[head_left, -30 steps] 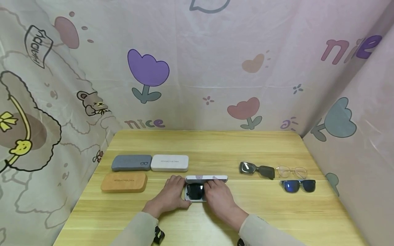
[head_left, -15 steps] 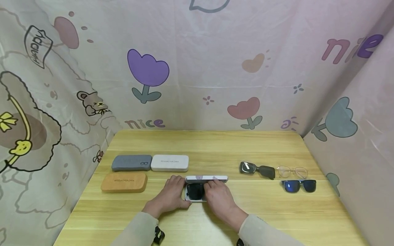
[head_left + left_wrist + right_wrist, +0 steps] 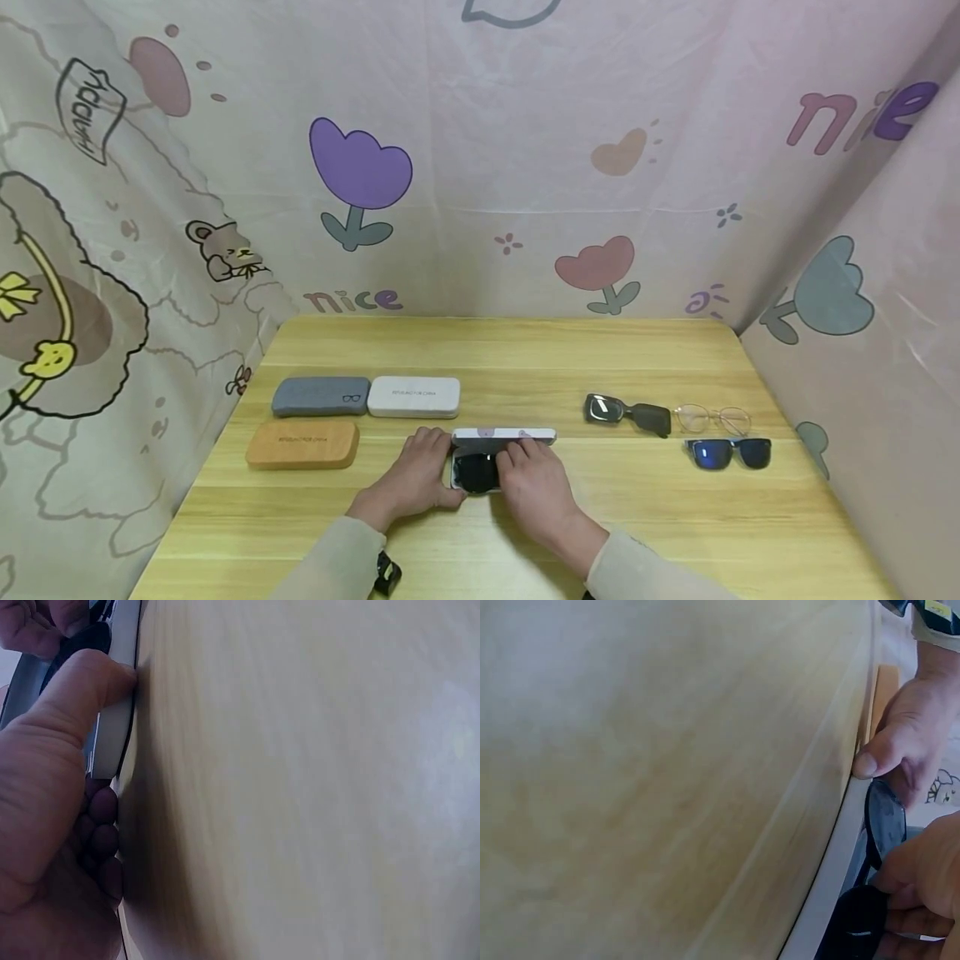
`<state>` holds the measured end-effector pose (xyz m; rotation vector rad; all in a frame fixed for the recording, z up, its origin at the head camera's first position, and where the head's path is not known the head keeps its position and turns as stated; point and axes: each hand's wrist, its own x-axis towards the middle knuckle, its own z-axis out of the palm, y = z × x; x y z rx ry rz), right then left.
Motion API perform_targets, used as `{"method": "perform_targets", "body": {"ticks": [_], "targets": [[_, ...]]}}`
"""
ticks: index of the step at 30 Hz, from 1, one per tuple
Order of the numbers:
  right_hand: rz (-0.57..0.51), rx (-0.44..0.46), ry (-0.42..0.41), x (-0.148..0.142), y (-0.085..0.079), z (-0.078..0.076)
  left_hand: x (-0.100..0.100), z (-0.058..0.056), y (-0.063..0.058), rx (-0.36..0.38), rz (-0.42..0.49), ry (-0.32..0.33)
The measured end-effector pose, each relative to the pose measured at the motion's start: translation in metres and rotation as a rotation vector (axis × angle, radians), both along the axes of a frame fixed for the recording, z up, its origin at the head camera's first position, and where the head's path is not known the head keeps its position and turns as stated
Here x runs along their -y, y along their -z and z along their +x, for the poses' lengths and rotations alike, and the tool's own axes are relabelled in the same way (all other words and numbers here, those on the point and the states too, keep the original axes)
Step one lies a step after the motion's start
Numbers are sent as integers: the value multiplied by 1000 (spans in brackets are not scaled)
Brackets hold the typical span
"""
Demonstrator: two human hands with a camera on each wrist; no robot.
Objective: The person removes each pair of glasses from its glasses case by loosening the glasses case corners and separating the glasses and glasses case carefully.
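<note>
An open white glasses case [image 3: 468,434] with a patterned lid lies at the middle of the table, lid raised at the back. My left hand [image 3: 416,479] grips its left end; in the left wrist view the thumb [image 3: 90,675] presses on the front wall. Inside the case are black sunglasses [image 3: 476,472], whose right part is hidden from the head by my right hand [image 3: 534,483]. Seen from the right wrist, that hand pinches the sunglasses [image 3: 885,817] near the middle, and one lens stands above the case's front wall [image 3: 825,877].
At the left lie a grey glasses case [image 3: 321,397], a white one [image 3: 414,397] and a tan one [image 3: 302,445], all closed. To the right are black sunglasses [image 3: 648,417], thin-framed glasses [image 3: 693,418] and blue-lensed sunglasses [image 3: 711,453]. A printed curtain [image 3: 465,167] hangs behind the table.
The sunglasses in the case have shifted slightly toward the front edge, with my right hand moving a little with them. The left hand and the case have stayed put.
</note>
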<state>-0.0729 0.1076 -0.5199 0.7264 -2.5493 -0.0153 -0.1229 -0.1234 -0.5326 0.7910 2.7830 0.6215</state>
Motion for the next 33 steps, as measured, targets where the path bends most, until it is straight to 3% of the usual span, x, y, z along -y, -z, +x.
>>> {"method": "perform_targets", "body": {"ticks": [9, 17, 33], "targets": [[-13, 3, 7, -7, -2, 2, -1, 0, -2, 9, -7, -7], [-29, 4, -8, -20, -13, 4, -1, 1, -3, 14, 1, -2], [-66, -20, -16, -94, -31, 13, -1, 0, -1, 15, -8, 5]]}}
